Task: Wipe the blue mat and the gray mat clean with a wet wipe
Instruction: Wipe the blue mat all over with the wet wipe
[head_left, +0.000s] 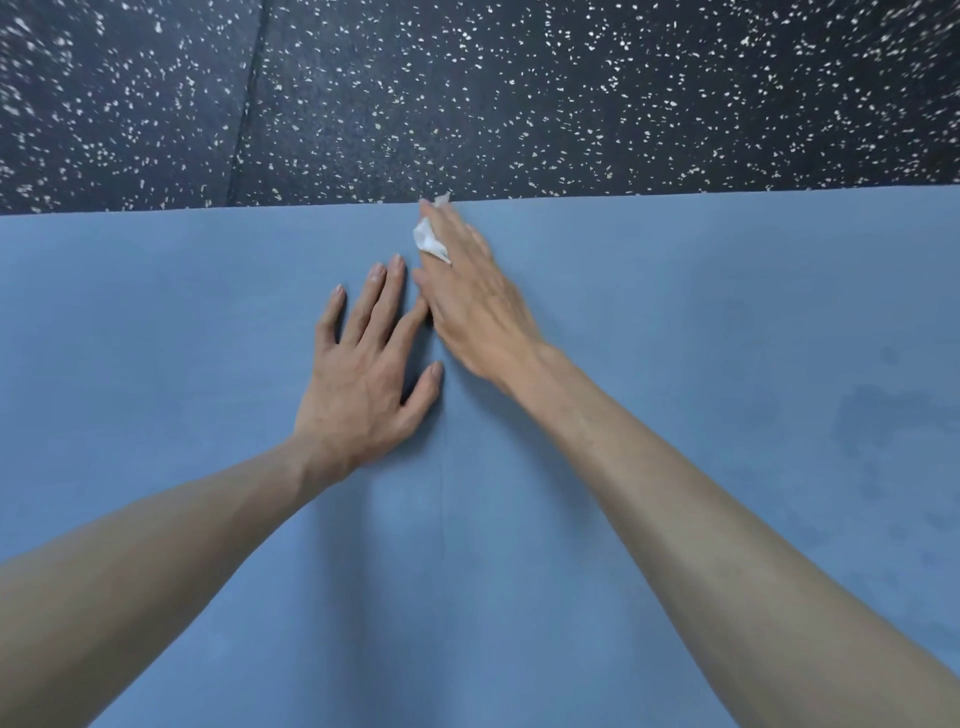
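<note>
Right hand (467, 301): fingers pressed flat, trapping wet wipe (429, 240) underneath.
Left hand (363, 374): spread, bracing.
Blue mat (675, 322): unwiped length runs sideways from grip; far edge at fingertips.

The mat (208, 519) is lying on the floor (467, 93), which is showing beyond the mat's far edge. The left hand (363, 384) is resting flat on the mat, just left of the right hand (472, 306). The right hand is reaching to the mat's far edge, with the wipe (429, 241) lying under its fingers (457, 228). The left index fingertip is touching the right hand's side.
</note>
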